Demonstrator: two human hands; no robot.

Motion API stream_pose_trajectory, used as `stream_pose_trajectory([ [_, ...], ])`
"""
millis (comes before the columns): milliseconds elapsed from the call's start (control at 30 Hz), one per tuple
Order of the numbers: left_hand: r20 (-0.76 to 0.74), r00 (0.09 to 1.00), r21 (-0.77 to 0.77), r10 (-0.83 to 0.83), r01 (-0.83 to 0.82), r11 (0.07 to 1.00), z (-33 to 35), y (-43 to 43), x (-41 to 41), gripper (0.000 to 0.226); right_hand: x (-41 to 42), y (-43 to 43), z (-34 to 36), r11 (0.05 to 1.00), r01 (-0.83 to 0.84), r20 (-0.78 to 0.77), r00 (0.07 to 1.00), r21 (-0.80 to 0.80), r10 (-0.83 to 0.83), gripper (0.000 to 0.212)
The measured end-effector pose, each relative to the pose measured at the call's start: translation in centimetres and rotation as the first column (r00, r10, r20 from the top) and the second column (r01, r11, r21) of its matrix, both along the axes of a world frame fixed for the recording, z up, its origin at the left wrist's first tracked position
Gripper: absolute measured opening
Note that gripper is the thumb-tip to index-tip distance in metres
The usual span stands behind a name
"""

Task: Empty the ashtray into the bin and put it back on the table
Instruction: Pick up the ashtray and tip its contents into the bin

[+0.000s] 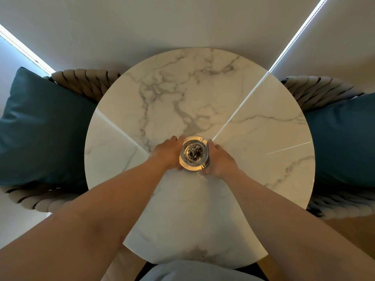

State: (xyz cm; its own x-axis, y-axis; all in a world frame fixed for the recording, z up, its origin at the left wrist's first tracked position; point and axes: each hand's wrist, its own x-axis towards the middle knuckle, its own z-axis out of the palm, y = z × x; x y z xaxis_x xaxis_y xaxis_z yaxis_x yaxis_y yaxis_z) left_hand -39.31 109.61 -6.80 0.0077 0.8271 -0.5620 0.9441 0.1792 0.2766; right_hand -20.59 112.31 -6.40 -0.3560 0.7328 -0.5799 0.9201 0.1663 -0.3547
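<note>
Nearest to us, at six o'clock, a pale grey garment [194,270] fills the bottom of the view, and our two bare forearms run up from the lower corners toward the middle of the round marble bench [182,88]. Our left hand [167,154] and right hand [220,159] curl around opposite sides of the ashtray [194,153], fingers pressed to its rim, so both are closed on it. Whether it rests on the marble or is just lifted, we cannot tell. It sits near the bench's centre, slightly toward six o'clock, a round metal dish with dark ash in its bowl.

Bare marble lies all round the ashtray, widest toward twelve o'clock, with the bench edge well away on every side. At nine o'clock a teal cushion [44,128] on a woven chair [87,82] comes right up to the bench's rim; at three o'clock a second teal cushion [343,142] on another woven chair [316,92] does the same. Beyond twelve o'clock a plain pale wall [162,23] stands close behind the bench edge. Bright strips of light [300,29] cross the wall and reflect on the marble.
</note>
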Motion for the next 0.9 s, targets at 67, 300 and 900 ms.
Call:
stream_pose_trajectory([
  [67, 0.01, 1.0, -0.003, 0.003, -0.003, 1.0, -0.1, 0.1, 0.1, 0.104, 0.0, 0.1, -0.1, 1.0, 0.006, -0.001, 1.0, -0.003, -0.006, 0.117],
  [300, 0.021, 0.999, 0.036, 0.025, -0.026, 0.999, -0.4, -0.6, 0.6, 0.099, 0.1, -0.2, 0.1, 1.0, 0.01, -0.018, 1.0, 0.021, -0.01, 0.123],
  [900, 0.087, 0.988, 0.055, 0.126, -0.131, 0.99, 2.2, -7.4, 2.1, 0.123, 2.1, -5.0, 2.5, 0.992, -0.054, -0.118, 0.991, 0.112, 0.067, 0.121],
])
